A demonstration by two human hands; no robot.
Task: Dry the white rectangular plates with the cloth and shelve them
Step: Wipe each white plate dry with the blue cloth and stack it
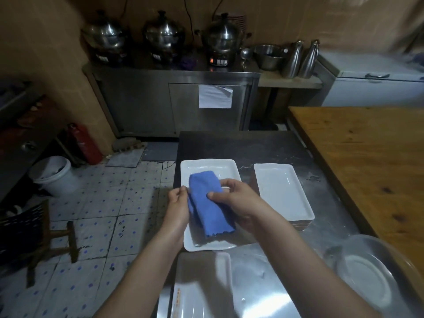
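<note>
A white rectangular plate (207,167) lies on the steel counter (263,148) in front of me. Over it I hold a folded blue cloth (207,200). My left hand (177,208) pinches the cloth's left edge at the plate's left rim. My right hand (238,200) grips the cloth from the right, thumb on top. To the right a stack of white rectangular plates (283,191) sits on the counter. Another white rectangular dish (202,285) lies near the counter's front edge, blurred.
A steel bowl holding a round white plate (369,278) stands at the near right. A wooden table (362,152) runs along the right. Steel cookers (163,35) sit on a cabinet at the back. A white bucket (54,174) and a fire extinguisher (85,143) stand on the tiled floor, left.
</note>
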